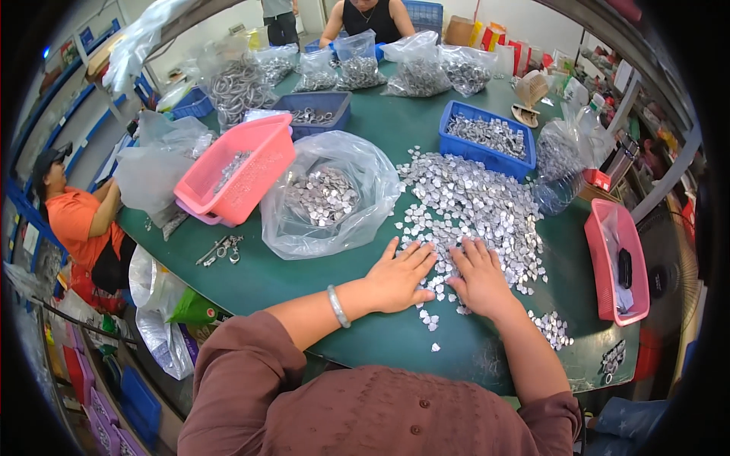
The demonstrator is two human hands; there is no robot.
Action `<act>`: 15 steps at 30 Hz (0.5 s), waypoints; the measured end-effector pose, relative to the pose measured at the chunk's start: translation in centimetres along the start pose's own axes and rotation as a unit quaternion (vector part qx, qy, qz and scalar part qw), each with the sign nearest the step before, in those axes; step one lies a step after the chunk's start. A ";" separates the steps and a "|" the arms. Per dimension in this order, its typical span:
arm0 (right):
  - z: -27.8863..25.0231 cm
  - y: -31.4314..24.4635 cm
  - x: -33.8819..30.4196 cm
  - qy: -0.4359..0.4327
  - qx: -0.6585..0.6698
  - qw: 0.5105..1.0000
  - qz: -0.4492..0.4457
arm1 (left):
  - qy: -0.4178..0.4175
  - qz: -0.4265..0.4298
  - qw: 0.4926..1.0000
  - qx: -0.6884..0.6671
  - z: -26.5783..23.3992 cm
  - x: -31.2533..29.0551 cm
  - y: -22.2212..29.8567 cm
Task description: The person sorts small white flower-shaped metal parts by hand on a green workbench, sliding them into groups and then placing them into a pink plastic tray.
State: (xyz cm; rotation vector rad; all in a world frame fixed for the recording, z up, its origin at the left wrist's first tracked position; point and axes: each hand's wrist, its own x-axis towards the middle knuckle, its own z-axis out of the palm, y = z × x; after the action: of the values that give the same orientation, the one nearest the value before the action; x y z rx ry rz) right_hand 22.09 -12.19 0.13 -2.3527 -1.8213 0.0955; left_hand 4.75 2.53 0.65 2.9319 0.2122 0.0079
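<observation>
A wide pile of small flat silvery metal pieces (475, 201) is spread over the green table (342, 296). My left hand (399, 277) lies palm down at the pile's near left edge, fingers spread. Beside it my right hand (480, 277) rests flat on the near edge of the pile, fingers stretched forward. A few loose pieces lie between and just below the hands. Left of the pile stands an opened clear plastic bag (334, 242) with more such pieces inside. A smaller cluster of pieces (552, 330) lies to the right of my right forearm.
Behind the pile is a blue basket (487, 137) of metal parts. A pink basket (255, 152) tilts at the left; another pink basket (604, 262) stands right, holding a dark object. Filled bags (418, 68) line the far side. One person sits opposite, another in orange stands left.
</observation>
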 end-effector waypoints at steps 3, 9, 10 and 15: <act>0.4 0.2 -0.5 -0.005 0.025 0.999 -0.023 | -0.033 0.017 0.999 0.027 0.1 0.6 -0.1; -1.8 0.2 -2.4 0.056 0.021 0.997 -0.056 | 0.057 0.013 0.998 -0.013 -0.4 -0.5 -1.0; -2.5 0.1 -2.8 0.054 0.034 0.997 -0.049 | 0.058 0.020 0.998 -0.032 -0.7 -0.7 -1.1; -2.4 -0.1 -5.9 -0.017 0.068 0.997 -0.045 | 0.039 0.073 0.994 -0.065 -0.9 -3.0 0.2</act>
State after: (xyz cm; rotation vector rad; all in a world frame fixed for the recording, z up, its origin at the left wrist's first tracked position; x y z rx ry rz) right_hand 20.88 -18.07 2.18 -2.1872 -1.8684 0.2415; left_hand 1.74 2.12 1.55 2.8124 0.0073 0.1529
